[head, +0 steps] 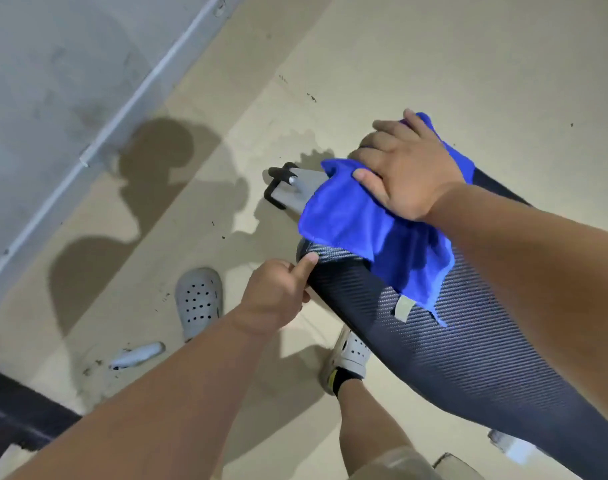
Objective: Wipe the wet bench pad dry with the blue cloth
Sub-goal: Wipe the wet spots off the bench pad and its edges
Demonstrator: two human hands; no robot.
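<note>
Up on the mesh chair back point(469, 358), the right hand point(410, 168) clasps the blue cloth point(358, 220) against its top. The left hand point(278, 292) grips its near edge.

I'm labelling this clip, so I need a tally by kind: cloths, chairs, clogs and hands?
cloth: 1
chair: 1
clogs: 2, left clog, right clog
hands: 2, left hand, right hand
total: 6
</note>
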